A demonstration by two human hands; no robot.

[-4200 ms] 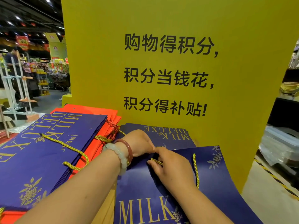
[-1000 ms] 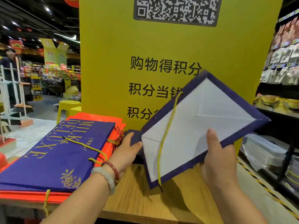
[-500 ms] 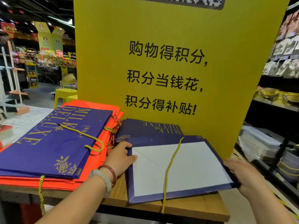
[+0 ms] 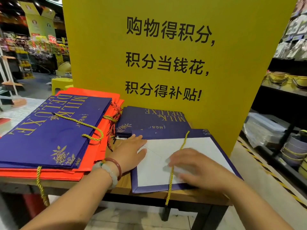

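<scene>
Flat navy paper bag (image 4: 204, 146), gold rope handle (image 4: 182, 143), on wooden desk (image 4: 123, 185) before yellow signboard (image 4: 99, 63). Left hand (image 4: 129, 153) flat on bag edge; right hand (image 4: 199, 168) spread mid-panel, blurred. Light, creasable; pinch edges.

Supermarket, stocked shelves (image 4: 41, 47), price tag (image 4: 52, 38), yellow promo sign (image 4: 249, 63)

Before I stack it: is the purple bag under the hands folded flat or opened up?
Folded flat. The purple bag lies on the table, white base panel up; left hand and right hand rest on it.
</scene>
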